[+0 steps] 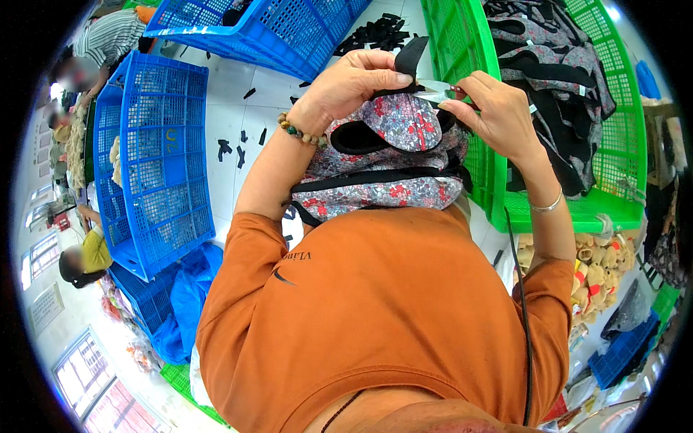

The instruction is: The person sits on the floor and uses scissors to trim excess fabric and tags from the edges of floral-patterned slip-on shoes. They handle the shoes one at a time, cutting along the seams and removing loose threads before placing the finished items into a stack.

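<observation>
My left hand (352, 81) pinches a black fabric strip (410, 58), which stands up above the fingers. The strip is at the upper edge of a grey and red floral fabric piece (408, 123) with black trim. My right hand (493, 112) is closed around small scissors (433, 94) with a red part at the handle. Their pale blades point left, close beside the black strip and my left fingertips. Whether the blades touch the strip I cannot tell. More floral pieces (375, 196) with black edging lie stacked on my lap beneath both hands.
A green crate (498, 166) on the right holds many floral and black pieces. Blue crates (170, 162) stand to the left, and another (289, 36) ahead. Black scraps (375, 32) litter the white floor. Plush toys (603, 270) lie at right. Other people are at far left.
</observation>
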The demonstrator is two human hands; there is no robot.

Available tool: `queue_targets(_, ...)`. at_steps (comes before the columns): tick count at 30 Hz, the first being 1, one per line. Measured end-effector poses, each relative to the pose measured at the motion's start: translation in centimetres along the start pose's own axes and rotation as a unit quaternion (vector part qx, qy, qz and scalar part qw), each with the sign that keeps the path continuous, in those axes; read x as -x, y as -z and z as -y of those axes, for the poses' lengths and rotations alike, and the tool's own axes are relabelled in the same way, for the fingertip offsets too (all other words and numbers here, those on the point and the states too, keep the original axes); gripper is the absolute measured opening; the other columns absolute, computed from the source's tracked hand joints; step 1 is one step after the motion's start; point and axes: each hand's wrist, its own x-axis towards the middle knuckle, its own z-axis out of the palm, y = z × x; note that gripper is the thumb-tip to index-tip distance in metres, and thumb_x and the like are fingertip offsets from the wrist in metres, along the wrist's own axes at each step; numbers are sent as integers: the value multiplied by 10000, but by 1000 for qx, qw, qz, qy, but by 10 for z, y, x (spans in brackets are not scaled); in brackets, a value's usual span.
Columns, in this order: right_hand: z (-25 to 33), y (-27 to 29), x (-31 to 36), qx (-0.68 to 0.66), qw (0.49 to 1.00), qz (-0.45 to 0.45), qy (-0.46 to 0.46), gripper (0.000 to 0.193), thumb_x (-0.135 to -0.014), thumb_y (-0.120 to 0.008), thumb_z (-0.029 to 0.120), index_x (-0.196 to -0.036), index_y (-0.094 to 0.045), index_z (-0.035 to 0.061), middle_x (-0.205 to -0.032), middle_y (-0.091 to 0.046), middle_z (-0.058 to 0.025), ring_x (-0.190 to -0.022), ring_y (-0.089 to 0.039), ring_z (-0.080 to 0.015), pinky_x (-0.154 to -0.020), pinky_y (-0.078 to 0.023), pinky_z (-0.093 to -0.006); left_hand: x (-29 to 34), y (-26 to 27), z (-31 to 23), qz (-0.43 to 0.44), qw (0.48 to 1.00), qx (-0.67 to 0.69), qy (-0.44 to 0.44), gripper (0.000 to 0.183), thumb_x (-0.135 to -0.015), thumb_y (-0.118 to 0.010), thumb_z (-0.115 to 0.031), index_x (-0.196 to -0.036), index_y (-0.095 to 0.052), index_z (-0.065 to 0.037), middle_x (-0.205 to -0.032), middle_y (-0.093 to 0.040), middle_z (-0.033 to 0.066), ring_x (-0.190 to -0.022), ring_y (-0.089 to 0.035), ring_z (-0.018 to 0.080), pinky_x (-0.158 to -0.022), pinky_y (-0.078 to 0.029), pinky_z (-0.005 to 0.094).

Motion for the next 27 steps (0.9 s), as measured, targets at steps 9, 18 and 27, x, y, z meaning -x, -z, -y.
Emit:
queue_targets(9, -4, -9, -11, 40, 997, -15, 61, 386, -787, -626, 440, -678, -542, 79, -639, -509, -39, -559, -558, -219, -471, -422, -318, -8, 6, -11, 14, 996, 9, 83, 160, -842, -631, -92, -973, -664, -7, -925, -677, 76, -811, -628, 105, -782, -495, 227)
queue_targets(18, -15, -15, -14, 24, 995, -3, 99, 373, -781, -634, 429, -661, -536, 89, -620, -504, -36, -550, -555, -218, -463, -411, -318, -15, 15, 1, 0, 993, 41, 107, 161, -826, -645, -81, -963, -662, 2, -918, -678, 80, -826, -638, 114, -784, -492, 230)
queue_targets(27, -16, -15, -13, 25, 994, 11, 104, 365, -795, -624, 412, -664, -531, 85, -623, -505, -44, -552, -555, -226, -460, -407, -321, -16, 16, 2, 39, 988, 95, 115, 135, -822, -645, -64, -944, -665, -7, -887, -684, 83, -814, -645, 117, -810, -491, 230)
